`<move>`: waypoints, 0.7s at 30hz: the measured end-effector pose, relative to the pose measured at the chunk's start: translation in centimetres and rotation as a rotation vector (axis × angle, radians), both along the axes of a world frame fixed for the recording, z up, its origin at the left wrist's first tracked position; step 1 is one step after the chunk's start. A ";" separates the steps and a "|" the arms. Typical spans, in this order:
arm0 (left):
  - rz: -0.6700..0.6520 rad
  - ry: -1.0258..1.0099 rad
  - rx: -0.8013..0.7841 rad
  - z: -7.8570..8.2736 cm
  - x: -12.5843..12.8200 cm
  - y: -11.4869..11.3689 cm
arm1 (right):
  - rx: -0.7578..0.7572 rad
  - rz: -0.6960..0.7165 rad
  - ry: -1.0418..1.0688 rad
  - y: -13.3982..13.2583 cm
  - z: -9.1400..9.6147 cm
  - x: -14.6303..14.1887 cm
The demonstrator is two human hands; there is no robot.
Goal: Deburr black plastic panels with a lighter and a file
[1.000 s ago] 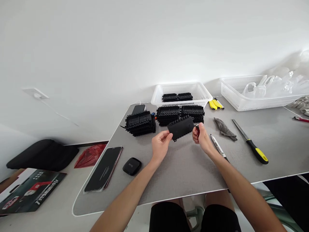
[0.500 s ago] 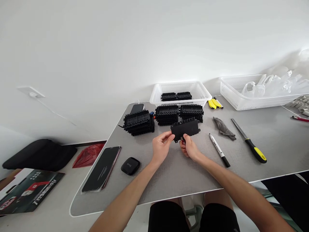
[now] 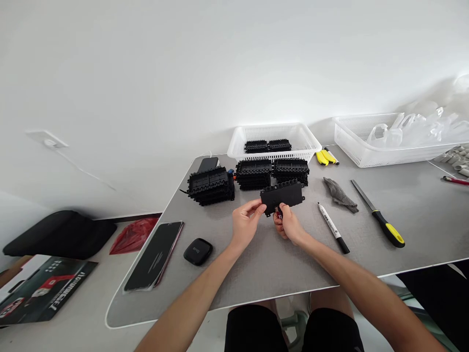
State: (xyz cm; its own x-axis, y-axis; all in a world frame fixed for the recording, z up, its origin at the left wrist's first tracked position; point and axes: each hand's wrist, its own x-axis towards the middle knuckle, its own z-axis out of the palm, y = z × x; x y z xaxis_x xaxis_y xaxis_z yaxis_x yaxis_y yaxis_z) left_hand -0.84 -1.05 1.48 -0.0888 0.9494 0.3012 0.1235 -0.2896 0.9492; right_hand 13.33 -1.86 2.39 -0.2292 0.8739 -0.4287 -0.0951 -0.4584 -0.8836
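Observation:
A flat black plastic panel with toothed edges is held tilted up over the table. My left hand pinches its left end between thumb and fingers. At the lower edge of the panel, my right hand is closed round a small red-handled tool, mostly hidden by the fingers; its kind cannot be made out. The right thumb rests against the panel. Just behind stand stacks of similar black plastic parts, a left stack, a middle stack and a right stack.
A white basket at the back holds more black parts; another basket holds plastic bags. To the right lie a marker, a grey cloth and a file. A phone and black case lie left.
The panel and both hands have shifted very slightly to the right. Both grips look the same, and the things on the table have not moved.

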 end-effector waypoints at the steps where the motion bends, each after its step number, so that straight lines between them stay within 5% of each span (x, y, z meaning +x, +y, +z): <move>1: -0.002 0.000 -0.001 0.0 0.0 0.0 | -0.001 0.002 0.002 0.0 0.0 0.0; 21: 0.002 0.016 -0.004 0.0 -0.1 -0.1 | -0.003 0.005 0.030 0.0 -0.1 0.0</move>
State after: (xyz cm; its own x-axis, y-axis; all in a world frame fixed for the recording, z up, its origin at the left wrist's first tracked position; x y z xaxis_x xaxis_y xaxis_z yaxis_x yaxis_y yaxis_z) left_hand -0.92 -1.18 1.47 -0.0854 0.9506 0.2986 0.1396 -0.2853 0.9482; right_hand 13.37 -1.83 2.28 -0.2463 0.8715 -0.4240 -0.1189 -0.4613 -0.8792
